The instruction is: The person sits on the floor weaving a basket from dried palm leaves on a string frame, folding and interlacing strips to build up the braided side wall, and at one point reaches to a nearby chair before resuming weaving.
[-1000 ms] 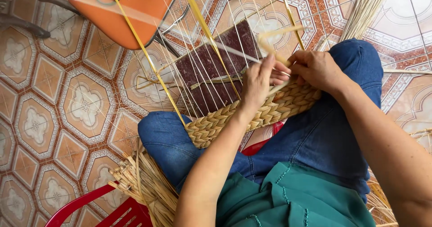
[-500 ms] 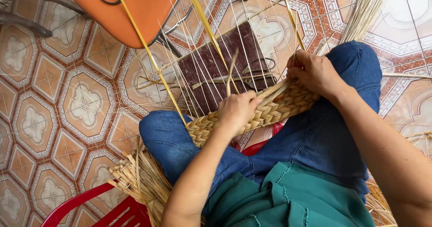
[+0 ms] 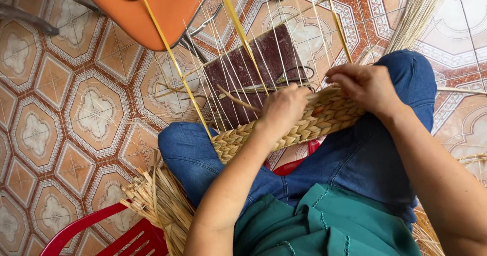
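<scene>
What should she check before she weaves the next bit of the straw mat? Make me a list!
1. Left hand rests on the braided mat: ok.
2. Right hand is at the mat's upper edge: ok.
3. Mat lies across both knees: ok.
4. Thin upright strands fan out apart, not tangled: ok.
5. Spare straw bundle lies beside the left knee: ok.
6. Which strand the fingers pinch: cannot tell.
</scene>
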